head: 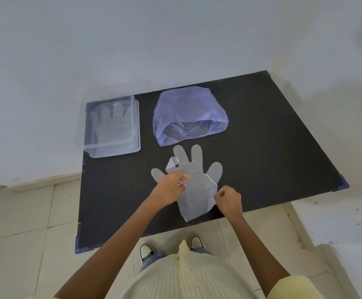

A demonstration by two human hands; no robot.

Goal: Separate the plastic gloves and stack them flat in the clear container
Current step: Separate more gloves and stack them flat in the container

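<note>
A thin, clear plastic glove [197, 182] lies on the black table [272, 137], fingers pointing away from me, one finger folded over. My left hand [171, 186] rests on its left side and pinches the plastic near the thumb. At the cuff's right edge my right hand [227, 199] pinches the glove. The clear container [113, 128] stands at the table's far left with a flat glove [111, 124] inside it. A blue plastic bag [188, 113] holding more gloves lies open behind the glove.
The black table has blue tape at its corners and a white wall behind it. The tiled floor shows to the left and right. My shoes stand at the table's near edge.
</note>
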